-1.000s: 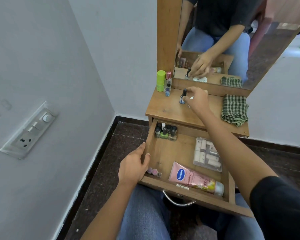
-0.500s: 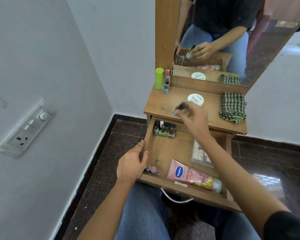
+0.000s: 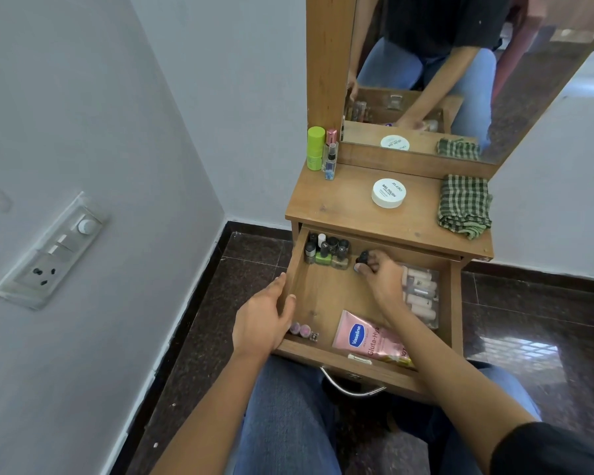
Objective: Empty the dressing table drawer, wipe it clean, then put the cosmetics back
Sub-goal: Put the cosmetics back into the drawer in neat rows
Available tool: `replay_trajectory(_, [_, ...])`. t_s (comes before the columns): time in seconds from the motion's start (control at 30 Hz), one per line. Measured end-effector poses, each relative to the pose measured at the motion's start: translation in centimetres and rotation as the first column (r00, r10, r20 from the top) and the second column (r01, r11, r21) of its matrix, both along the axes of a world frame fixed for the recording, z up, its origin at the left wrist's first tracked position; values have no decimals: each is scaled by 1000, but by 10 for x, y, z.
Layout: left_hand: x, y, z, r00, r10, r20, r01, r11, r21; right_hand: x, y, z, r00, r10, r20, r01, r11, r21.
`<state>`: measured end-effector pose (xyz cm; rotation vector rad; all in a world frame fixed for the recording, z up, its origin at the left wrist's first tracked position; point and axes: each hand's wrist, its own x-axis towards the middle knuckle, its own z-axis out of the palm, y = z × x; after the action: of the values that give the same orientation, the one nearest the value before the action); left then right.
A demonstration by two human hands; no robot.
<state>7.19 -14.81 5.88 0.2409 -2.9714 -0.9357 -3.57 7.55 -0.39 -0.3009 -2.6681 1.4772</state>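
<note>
**Small bottle going in beside the polishes**

The right hand (image 3: 379, 274) is reaching into the open drawer (image 3: 455, 303), its fingers curled round a small dark-capped bottle (image 3: 362, 259). The bottle is sitting low at the back, just beside the polishes (image 3: 326, 252) standing in the back left corner; whether it is touching the drawer floor I cannot tell. The left hand (image 3: 264, 318) is gripping the drawer's left wall, thumb outside and fingers wrapping over the edge, steadying it.

With the drawer already holding a clear case (image 3: 422, 293), a pink tube (image 3: 367, 337) and tiny pots (image 3: 302, 329), this is looking like the putting-back stage, though lifting out cannot be ruled out. If it is putting back, the next move is calling for the bottle to be stood upright next to the polishes without knocking them, then released.

On the tabletop (image 3: 340, 204) a white jar (image 3: 389, 193) is lying mid-surface, a green bottle (image 3: 315, 148) and a spray (image 3: 330, 159) are standing at the back left, and a folded checked cloth (image 3: 463, 205) is hanging slightly over the right edge. These are probably still waiting to go in.

A mirror (image 3: 528, 80) is rising behind the top. The table is standing in a corner of pale walls, with a switch panel (image 3: 52, 252) on the left wall and dark tiles (image 3: 251, 258) underfoot
</note>
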Motion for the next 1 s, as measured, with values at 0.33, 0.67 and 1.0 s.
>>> replay_trajectory(0.33, [0,0,-1,1000,-3,6,3,1000,-2,-1,-5,-20,999,-33,0,32,992,121])
replay_trajectory(0.67, [0,0,-2,1000,-2,-3,2,1000,-2,-10,-16,-24,987,-161,2,161,987,-23])
replay_trajectory(1.0, [0,0,-2,1000,5,10,-5,1000,3,-10,-21,-22,981,-194,14,194,981,0])
